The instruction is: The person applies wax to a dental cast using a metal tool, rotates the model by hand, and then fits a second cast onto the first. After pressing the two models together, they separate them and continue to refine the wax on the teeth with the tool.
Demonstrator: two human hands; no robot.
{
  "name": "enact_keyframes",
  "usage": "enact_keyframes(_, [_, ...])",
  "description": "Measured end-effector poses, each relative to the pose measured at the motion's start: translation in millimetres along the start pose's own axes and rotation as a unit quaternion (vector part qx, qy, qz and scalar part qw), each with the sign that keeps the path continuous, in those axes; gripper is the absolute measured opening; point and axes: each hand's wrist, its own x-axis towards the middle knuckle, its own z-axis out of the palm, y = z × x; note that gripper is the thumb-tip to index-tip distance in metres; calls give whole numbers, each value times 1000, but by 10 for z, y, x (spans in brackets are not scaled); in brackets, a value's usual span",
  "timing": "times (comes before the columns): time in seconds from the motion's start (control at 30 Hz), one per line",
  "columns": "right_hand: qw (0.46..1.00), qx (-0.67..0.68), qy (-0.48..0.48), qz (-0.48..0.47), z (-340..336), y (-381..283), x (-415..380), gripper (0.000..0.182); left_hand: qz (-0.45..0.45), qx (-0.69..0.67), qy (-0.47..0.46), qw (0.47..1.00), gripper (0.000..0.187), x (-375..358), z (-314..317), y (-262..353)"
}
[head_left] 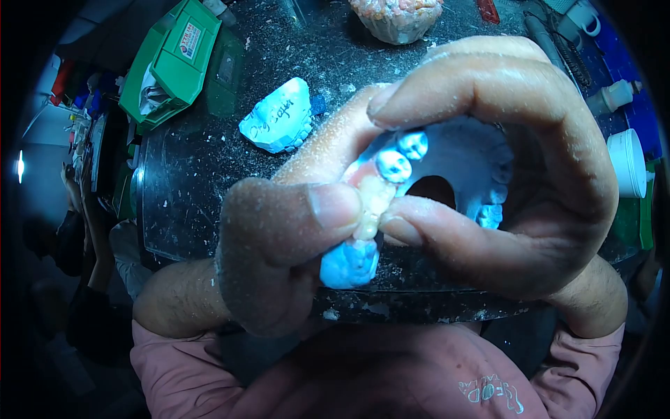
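Note:
A horseshoe-shaped plaster dental cast (457,143) is held up close to the camera, lit blue-white. Tooth-coloured crowns (375,197), joined in a short row, sit in line with the plaster teeth, with pinkish material beside them. My left hand (269,237) grips the cast from the left, its thumb pressed against the crowns. My right hand (558,133) curls around the cast's other side. Its thumb tip touches the crowns from the inner side, and its fingers arch over the top. Both hands are dusted with white powder. The left fingers are partly hidden behind the thumb and cast.
A second plaster cast (279,115) with handwriting lies on the dark, dusty bench (188,209). Nearby stands a green bin (171,63). A lumpy round block (398,19) is at the back; a white tub (626,164) and corded tool (541,35) are right. Another person's arm (98,230) shows left.

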Motion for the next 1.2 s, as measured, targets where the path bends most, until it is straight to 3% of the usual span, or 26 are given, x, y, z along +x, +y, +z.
enact_keyframes(0.13, [993,106,54,-23,74,183,-98,43,4,14,34,999,73,34,159,-49])
enact_keyframes(0.27, [992,87,91,19,102,90,-119,41,3,127,61,990,71,134,345,-99])
enact_keyframes(0.43, [983,56,151,83,133,-85,-87,38,7,267,93,959,82,281,470,-105])
enact_keyframes(0.47, [981,50,163,94,126,-96,-60,38,17,143,-44,989,81,360,291,-101])
enact_keyframes(0.5, [987,-140,-50,66,-270,-117,-37,31,26,15,-181,983,81,428,114,-100])
enact_keyframes(0.53, [992,-110,-13,53,-297,-36,-86,28,16,112,-98,989,76,414,175,-95])
enact_keyframes(0.57, [996,-79,23,40,-286,18,-118,26,7,73,-6,997,76,396,301,-127])
enact_keyframes(0.63, [993,-98,26,64,-342,-37,-76,29,-5,111,0,994,76,418,289,-91])
enact_keyframes(0.67, [993,-95,-58,47,-463,-29,-48,31,-4,111,0,994,76,435,270,-66])
enact_keyframes(0.83, [994,-57,-15,88,-357,-69,-107,30,-24,49,-48,997,69,462,158,-2])
enact_keyframes(0.9, [995,-86,-10,51,-356,-25,-131,25,-27,25,-36,999,66,461,169,10])
enact_keyframes(0.97, [989,-134,-27,63,-321,-68,-165,21,-43,-11,-97,994,66,475,75,15])
enact_keyframes(1.03, [982,-188,-30,-10,-270,-32,-87,24,-43,-18,-130,990,64,486,62,9])
enact_keyframes(1.1, [981,-163,-93,51,-210,-130,63,40,5,50,-38,998,62,437,191,-1])
enact_keyframes(1.13, [977,-198,-72,20,-101,-146,100,42,35,85,124,988,60,413,365,-36])
enact_keyframes(1.17, [971,-233,-51,-10,-9,-145,89,45,35,85,123,988,60,411,361,-40])
enact_keyframes(1.2, [972,-234,-33,0,26,-148,47,42,47,59,59,995,59,412,348,-45])
